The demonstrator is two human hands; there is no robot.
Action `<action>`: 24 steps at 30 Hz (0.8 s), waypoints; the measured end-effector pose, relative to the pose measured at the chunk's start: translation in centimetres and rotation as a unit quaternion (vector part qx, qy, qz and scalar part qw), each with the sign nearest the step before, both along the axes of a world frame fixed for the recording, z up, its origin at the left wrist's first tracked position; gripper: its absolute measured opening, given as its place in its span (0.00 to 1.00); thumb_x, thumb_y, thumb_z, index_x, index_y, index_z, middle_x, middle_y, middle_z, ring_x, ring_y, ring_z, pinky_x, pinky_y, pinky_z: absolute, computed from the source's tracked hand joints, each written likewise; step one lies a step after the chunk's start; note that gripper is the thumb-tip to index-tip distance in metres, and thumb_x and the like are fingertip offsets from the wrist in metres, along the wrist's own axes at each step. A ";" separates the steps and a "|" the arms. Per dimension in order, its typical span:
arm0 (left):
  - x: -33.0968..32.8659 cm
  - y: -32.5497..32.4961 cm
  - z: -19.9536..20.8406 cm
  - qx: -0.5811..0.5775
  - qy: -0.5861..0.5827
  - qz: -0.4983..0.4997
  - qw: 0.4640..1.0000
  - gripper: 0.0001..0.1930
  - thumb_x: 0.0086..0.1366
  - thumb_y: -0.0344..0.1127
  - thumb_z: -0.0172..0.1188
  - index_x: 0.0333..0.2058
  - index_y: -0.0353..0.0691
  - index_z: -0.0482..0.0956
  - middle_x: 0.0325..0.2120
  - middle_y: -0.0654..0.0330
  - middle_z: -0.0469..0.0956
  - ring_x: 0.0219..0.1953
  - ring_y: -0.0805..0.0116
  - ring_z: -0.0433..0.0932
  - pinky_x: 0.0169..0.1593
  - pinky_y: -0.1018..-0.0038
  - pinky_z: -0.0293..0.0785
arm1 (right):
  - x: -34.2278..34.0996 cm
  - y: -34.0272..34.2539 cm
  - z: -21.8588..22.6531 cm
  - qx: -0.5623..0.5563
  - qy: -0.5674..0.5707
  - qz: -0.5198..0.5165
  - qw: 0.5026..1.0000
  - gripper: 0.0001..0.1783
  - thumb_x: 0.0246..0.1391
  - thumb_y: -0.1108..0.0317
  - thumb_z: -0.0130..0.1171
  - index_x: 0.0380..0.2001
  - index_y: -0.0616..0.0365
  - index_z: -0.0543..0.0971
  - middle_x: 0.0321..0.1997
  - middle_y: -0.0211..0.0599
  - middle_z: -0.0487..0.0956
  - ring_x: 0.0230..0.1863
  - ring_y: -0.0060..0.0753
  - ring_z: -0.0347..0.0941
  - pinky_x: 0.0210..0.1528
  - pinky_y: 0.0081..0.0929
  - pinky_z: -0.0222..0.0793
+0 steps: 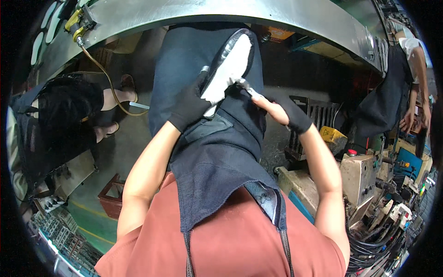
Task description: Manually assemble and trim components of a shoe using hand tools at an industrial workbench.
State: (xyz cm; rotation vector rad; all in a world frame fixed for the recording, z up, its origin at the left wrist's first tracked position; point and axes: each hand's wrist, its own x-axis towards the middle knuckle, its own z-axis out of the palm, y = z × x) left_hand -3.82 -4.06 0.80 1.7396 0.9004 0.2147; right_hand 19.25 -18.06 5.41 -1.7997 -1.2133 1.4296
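A dark shoe (225, 55) lies over my lap, tilted, with its white underside (234, 60) facing up. Thin, crumpled white material shows along that underside, ragged at the near end. My left hand (193, 100), in a black fingerless glove, is closed around the shoe's near left side. On the right, my right hand (281, 111), gloved the same way, pinches a whitish strip (244, 85) beside the shoe's edge. The strip appears to join the white material; whether it is film or paper I cannot tell. A dark apron (217, 157) covers my lap.
A metal bench edge (221, 10) curves across the front. A yellow-fitted hose (99, 69) hangs at its left. One person (69, 101) sits at left, another person's arm (417, 69) shows at far right. Machinery with a red button (357, 173) and cables stands right.
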 end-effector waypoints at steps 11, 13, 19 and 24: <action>2.4 0.6 -5.6 0.125 -0.066 -0.003 0.990 0.47 0.62 0.38 0.59 0.66 0.29 0.34 0.61 0.29 0.54 0.64 0.42 0.58 0.65 0.64 0.56 | 1.5 3.8 -3.6 0.222 -0.368 0.202 0.880 0.23 0.60 0.48 0.51 0.27 0.59 0.77 0.26 0.50 0.78 0.25 0.52 0.76 0.30 0.41 0.71; 3.7 -0.3 -4.6 0.166 -0.071 0.079 0.980 0.45 0.63 0.40 0.58 0.65 0.27 0.38 0.61 0.30 0.53 0.64 0.39 0.57 0.64 0.61 0.56 | 2.2 3.5 -1.8 -0.007 -0.098 0.164 0.982 0.24 0.61 0.47 0.51 0.30 0.61 0.78 0.24 0.46 0.79 0.25 0.43 0.78 0.30 0.37 0.72; 3.6 0.6 -5.8 0.227 -0.051 0.122 0.965 0.43 0.66 0.51 0.52 0.64 0.24 0.42 0.64 0.33 0.50 0.68 0.43 0.50 0.68 0.61 0.48 | 1.8 7.7 5.2 0.050 -0.396 0.391 0.829 0.28 0.59 0.45 0.51 0.24 0.61 0.81 0.24 0.49 0.79 0.27 0.51 0.78 0.31 0.41 0.72; 3.4 3.0 -1.3 0.008 -0.059 0.063 0.996 0.38 0.68 0.48 0.53 0.67 0.35 0.46 0.64 0.47 0.56 0.68 0.53 0.53 0.68 0.66 0.49 | -4.8 5.7 6.7 0.279 -0.331 0.365 0.824 0.25 0.58 0.46 0.52 0.31 0.60 0.79 0.32 0.48 0.78 0.32 0.48 0.78 0.35 0.39 0.74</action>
